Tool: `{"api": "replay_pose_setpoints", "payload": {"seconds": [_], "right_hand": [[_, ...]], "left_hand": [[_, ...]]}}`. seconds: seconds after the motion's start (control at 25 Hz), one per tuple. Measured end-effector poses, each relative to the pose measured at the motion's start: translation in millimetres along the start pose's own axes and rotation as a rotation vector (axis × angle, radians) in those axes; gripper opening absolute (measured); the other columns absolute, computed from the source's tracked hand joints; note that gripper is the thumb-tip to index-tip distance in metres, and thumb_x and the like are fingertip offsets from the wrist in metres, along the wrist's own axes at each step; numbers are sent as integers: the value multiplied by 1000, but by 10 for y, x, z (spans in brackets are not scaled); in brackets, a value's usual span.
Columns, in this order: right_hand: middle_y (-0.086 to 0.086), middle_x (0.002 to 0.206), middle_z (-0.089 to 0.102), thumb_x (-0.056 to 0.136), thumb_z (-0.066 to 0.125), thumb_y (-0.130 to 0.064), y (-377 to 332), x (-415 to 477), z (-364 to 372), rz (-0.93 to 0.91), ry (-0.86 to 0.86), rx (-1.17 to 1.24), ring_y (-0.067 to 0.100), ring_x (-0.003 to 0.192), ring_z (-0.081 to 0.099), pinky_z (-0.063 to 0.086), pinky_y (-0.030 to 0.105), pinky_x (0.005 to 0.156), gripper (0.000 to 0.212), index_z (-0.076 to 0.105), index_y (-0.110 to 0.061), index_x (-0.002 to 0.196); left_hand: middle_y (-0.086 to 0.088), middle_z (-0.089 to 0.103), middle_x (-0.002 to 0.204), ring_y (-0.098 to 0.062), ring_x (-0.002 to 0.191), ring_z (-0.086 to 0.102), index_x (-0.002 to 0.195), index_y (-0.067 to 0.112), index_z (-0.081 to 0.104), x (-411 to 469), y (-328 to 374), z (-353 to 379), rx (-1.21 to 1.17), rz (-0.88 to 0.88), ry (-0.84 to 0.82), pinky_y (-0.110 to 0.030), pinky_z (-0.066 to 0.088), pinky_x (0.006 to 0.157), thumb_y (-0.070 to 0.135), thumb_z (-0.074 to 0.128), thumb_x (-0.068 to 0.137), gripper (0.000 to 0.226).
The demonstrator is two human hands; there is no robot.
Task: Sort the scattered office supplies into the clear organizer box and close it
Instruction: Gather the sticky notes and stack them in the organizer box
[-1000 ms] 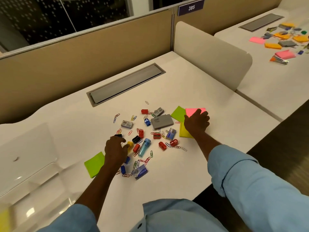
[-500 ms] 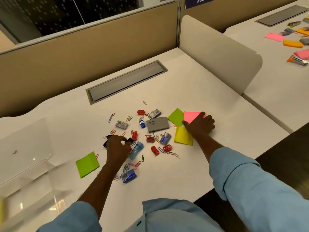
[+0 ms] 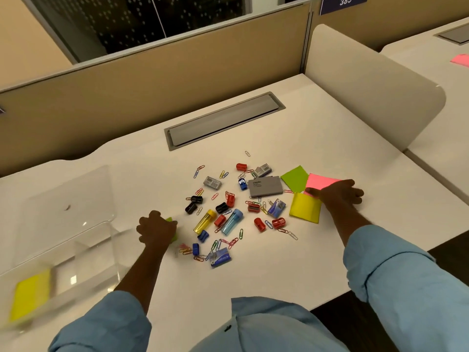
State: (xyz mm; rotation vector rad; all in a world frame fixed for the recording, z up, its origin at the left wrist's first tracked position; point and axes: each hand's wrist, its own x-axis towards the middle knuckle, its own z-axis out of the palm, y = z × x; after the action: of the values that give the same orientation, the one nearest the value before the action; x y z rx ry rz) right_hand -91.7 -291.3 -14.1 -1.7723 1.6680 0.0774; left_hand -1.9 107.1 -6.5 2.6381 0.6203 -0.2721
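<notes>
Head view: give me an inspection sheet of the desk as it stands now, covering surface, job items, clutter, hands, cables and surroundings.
Surface: white desk, bare apart from the scattered pile.
Job's things: clear organizer box at the left, lid up, a yellow pad inside. Still out: grey case, yellow tube, blue tube, yellow notes, green notes, pink notes, sharpeners, paper clips.
Clutter: nothing seen beyond the supplies.
Hands: left hand curled over a green note pad; right hand flat on the pink notes.
Cables: nothing seen; grey cable hatch closed.
Surroundings: tan partition, side divider, neighbouring desk.
</notes>
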Motion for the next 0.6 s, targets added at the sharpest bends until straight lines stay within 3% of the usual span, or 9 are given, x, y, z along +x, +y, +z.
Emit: {"api": "replay_pose_setpoints", "payload": {"seconds": [0.16, 0.32, 0.44, 0.6], "right_hand": [[18, 145, 28, 65, 81, -49, 86, -40, 10, 48, -47, 113, 33, 136, 27, 26, 44, 111, 108, 18, -7, 143], [20, 147, 31, 84, 62, -27, 177, -151, 20, -116, -1, 194, 40, 135, 31, 26, 51, 110, 71, 27, -7, 144], [17, 148, 33, 98, 41, -19, 95, -327, 73, -132, 98, 306, 34, 137, 32, 23, 46, 115, 49, 27, -5, 143], [22, 133, 46, 92, 51, -6, -7, -708, 74, -268, 250, 397, 38, 121, 49, 41, 43, 98, 38, 41, 2, 128]], "left_hand": [[-20, 38, 134, -37, 128, 34, 130, 3, 38, 103, -167, -116, 84, -89, -106, -48, 34, 103, 42, 82, 63, 89], [-20, 35, 134, -36, 128, 33, 130, 3, 34, 109, -301, -95, 117, -73, -134, -47, 35, 102, 41, 85, 59, 95], [-20, 35, 133, -38, 127, 34, 129, 3, 35, 160, -402, -67, 48, -65, -113, -48, 37, 101, 35, 86, 59, 94], [-23, 44, 131, -39, 124, 42, 128, 0, 36, 232, -470, -99, -155, -151, -139, -45, 40, 99, 23, 90, 55, 94]]}}
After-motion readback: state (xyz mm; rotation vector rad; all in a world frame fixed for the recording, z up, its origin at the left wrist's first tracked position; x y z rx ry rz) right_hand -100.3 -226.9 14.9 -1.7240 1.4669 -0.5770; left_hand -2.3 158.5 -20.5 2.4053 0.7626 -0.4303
